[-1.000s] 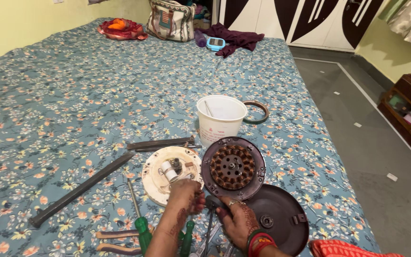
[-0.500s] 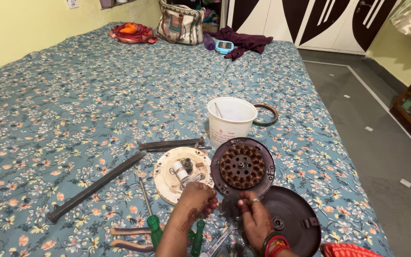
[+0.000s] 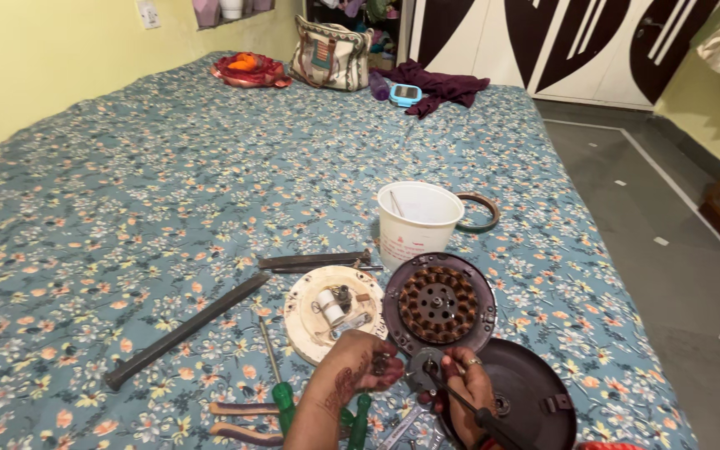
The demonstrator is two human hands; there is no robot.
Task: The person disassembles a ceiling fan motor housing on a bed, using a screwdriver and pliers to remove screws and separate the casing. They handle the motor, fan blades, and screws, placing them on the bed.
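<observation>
A round dark motor housing with a copper-coloured winding core [image 3: 438, 303] lies on the floral sheet. My left hand [image 3: 353, 373] sits just below its near edge, fingers pinched around a small dark part. My right hand [image 3: 460, 385] grips a thin dark tool handle, its tip against a small grey round piece at the housing's lower rim. A cream round plate with a white capacitor and wires [image 3: 327, 312] lies left of the housing. A dark dome cover [image 3: 535, 400] rests under my right hand.
A white plastic bucket [image 3: 417, 218] and a dark ring [image 3: 480, 213] stand behind the housing. Long dark metal bars [image 3: 185, 329] lie to the left. Green-handled screwdrivers [image 3: 281, 392] and pliers [image 3: 239, 421] lie near my left arm. Bags and cloth are at the far end.
The view has tilted and shifted slightly, so the parts sit higher in frame. Both hands stay at the housing's near rim with small finger movements.
</observation>
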